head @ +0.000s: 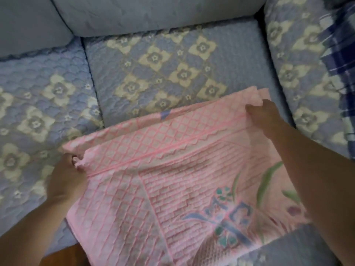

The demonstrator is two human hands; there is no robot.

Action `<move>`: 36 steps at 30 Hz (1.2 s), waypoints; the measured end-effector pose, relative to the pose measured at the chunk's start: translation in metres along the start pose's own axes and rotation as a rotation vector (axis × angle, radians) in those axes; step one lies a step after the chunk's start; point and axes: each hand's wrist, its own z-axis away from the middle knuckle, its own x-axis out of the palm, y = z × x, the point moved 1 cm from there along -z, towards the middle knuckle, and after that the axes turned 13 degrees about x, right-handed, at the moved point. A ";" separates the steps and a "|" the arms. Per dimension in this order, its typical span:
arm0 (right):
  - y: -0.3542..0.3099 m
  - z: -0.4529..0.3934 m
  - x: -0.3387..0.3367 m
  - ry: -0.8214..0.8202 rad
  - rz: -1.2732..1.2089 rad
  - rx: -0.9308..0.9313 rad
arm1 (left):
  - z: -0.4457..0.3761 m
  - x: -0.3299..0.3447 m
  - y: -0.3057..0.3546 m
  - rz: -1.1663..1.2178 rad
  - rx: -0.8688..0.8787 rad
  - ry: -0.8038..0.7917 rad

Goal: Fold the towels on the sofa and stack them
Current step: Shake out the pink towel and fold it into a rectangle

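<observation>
Pink towel [163, 169] runs diagonally, far corners pinched by left hand [65, 179] and right hand [267, 116].

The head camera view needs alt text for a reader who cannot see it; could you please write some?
Two bare hands, left hand and right hand, each grip a far corner of a pink quilted towel with a flower print, spread over a blue floral-quilted sofa seat. A blue-and-white checked cloth lies at right.
</observation>
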 end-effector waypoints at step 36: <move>-0.039 -0.037 0.023 0.183 0.977 -0.720 | -0.107 -0.020 0.069 -0.585 0.479 -0.565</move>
